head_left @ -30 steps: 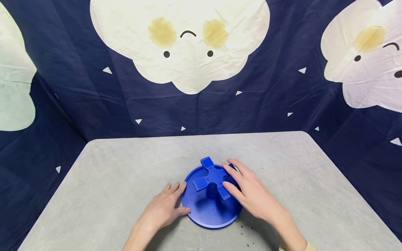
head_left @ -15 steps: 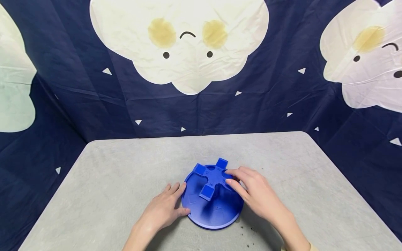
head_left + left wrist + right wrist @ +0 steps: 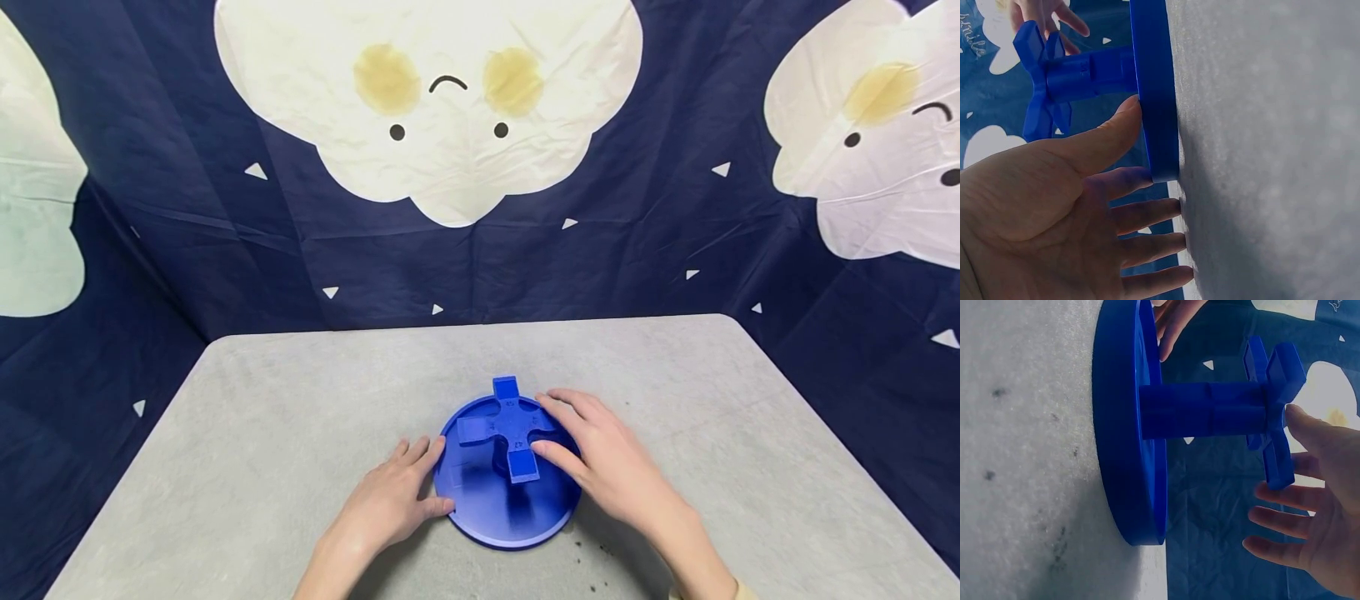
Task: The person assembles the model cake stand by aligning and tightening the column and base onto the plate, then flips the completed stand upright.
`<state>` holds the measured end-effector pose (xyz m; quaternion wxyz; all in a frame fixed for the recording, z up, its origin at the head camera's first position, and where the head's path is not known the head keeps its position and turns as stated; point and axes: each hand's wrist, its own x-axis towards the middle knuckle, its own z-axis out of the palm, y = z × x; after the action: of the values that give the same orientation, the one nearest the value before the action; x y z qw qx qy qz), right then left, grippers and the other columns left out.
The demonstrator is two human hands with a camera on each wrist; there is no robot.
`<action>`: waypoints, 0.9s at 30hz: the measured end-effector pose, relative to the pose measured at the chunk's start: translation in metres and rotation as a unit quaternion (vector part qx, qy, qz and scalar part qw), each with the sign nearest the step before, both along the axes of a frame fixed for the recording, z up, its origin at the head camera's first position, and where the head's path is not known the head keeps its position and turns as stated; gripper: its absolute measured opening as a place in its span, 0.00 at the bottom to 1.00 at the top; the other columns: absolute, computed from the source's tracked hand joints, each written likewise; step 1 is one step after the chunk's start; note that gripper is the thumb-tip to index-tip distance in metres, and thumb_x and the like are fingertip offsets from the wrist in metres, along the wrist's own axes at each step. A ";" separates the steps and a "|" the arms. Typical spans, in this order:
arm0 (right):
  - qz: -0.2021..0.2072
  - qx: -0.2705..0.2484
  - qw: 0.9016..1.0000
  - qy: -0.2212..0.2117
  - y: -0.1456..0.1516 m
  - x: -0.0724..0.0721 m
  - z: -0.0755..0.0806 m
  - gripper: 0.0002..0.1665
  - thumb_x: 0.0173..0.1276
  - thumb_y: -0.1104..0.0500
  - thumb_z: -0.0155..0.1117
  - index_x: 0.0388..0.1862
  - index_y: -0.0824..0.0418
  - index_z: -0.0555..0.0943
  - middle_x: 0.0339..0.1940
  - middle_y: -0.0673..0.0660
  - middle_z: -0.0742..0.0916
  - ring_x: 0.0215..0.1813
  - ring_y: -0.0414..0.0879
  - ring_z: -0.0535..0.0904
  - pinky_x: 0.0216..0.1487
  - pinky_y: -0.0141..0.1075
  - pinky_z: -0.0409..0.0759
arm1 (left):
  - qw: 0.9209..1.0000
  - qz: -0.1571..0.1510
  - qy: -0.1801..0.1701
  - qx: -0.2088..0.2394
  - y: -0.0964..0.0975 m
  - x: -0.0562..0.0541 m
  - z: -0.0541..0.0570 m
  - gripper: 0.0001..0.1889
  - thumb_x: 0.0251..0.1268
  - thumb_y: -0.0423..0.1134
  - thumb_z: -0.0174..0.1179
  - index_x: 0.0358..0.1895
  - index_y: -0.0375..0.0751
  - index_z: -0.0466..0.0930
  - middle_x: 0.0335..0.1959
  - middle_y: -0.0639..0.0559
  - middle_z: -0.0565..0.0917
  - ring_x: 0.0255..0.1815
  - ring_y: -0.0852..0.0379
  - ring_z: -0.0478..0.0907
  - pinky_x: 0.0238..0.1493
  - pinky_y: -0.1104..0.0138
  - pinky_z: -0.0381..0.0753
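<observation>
A round blue base [image 3: 491,517] with a raised rim lies flat on the table. From its middle rises a thick blue post [image 3: 1204,409], topped by a blue four-armed cross-shaped knob [image 3: 513,427] with small markings on its arms. My left hand [image 3: 386,496] rests at the base's left edge, thumb and index finger touching the rim, other fingertips down at the tabletop. On the opposite side, my right hand [image 3: 615,467] has its fingers spread around the knob's right arm. Its thumb touches the knob in the right wrist view; the other fingers extend beyond the arm.
The grey table [image 3: 315,400] has rounded far corners. A dark blue cloth [image 3: 480,275] with white clouds and small triangles hangs behind it and at both sides. Several dark specks [image 3: 592,560] lie on the tabletop near the right wrist.
The knob has turned on its post, its arms now at different angles. My right fingers drew in closer, then spread apart again. Left hand and base have stayed put.
</observation>
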<state>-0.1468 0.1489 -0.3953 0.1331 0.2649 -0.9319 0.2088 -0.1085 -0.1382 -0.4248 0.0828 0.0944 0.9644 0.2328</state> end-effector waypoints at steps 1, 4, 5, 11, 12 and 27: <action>0.002 0.003 1.000 -0.002 0.000 0.000 0.000 0.33 0.74 0.37 0.62 0.71 0.50 0.78 0.66 0.51 0.83 0.69 0.48 0.79 0.69 0.51 0.79 | 1.000 0.001 -0.001 0.000 0.000 0.000 0.000 0.43 0.60 0.55 0.71 0.76 0.40 0.68 0.76 0.34 0.71 0.79 0.28 0.61 0.72 0.33 0.67; 0.005 0.002 1.000 0.008 0.000 0.000 -0.001 0.28 0.74 0.38 0.62 0.66 0.51 0.82 0.55 0.46 0.86 0.59 0.41 0.82 0.61 0.44 0.83 | 1.000 0.001 -0.001 0.001 0.000 0.000 0.000 0.43 0.60 0.55 0.71 0.76 0.40 0.68 0.76 0.34 0.70 0.79 0.28 0.61 0.72 0.33 0.67; 0.006 0.000 1.000 0.015 0.000 0.001 0.000 0.27 0.74 0.39 0.63 0.65 0.50 0.83 0.50 0.44 0.86 0.53 0.39 0.82 0.56 0.42 0.84 | 1.000 0.001 0.000 0.000 0.000 0.000 0.000 0.43 0.60 0.55 0.71 0.76 0.40 0.68 0.76 0.34 0.70 0.79 0.27 0.61 0.72 0.33 0.67; 0.000 -0.011 1.000 0.016 -0.001 0.004 0.004 0.21 0.73 0.39 0.64 0.57 0.46 0.87 0.40 0.39 0.87 0.41 0.32 0.80 0.44 0.36 0.84 | 1.000 0.001 -0.001 0.002 0.001 0.000 0.000 0.43 0.60 0.55 0.72 0.76 0.40 0.69 0.76 0.34 0.71 0.79 0.27 0.61 0.72 0.33 0.67; -0.003 -0.013 1.000 0.009 -0.002 0.004 0.005 0.21 0.73 0.38 0.64 0.57 0.46 0.87 0.39 0.38 0.87 0.40 0.32 0.81 0.44 0.36 0.84 | 1.000 0.000 0.000 0.001 0.000 0.000 0.000 0.43 0.60 0.55 0.72 0.76 0.40 0.69 0.76 0.34 0.71 0.79 0.27 0.62 0.72 0.33 0.68; 0.022 -0.032 0.998 0.050 0.000 0.001 0.004 0.25 0.77 0.55 0.63 0.70 0.53 0.78 0.72 0.53 0.79 0.75 0.52 0.73 0.74 0.52 0.75 | 1.000 0.000 -0.002 -0.001 0.000 -0.001 -0.001 0.43 0.60 0.55 0.71 0.76 0.41 0.68 0.76 0.35 0.71 0.79 0.28 0.61 0.72 0.32 0.67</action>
<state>-0.1459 0.1485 -0.3918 0.1837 0.2911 -0.9108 0.2277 -0.1092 -0.1380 -0.4254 0.0846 0.0936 0.9644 0.2323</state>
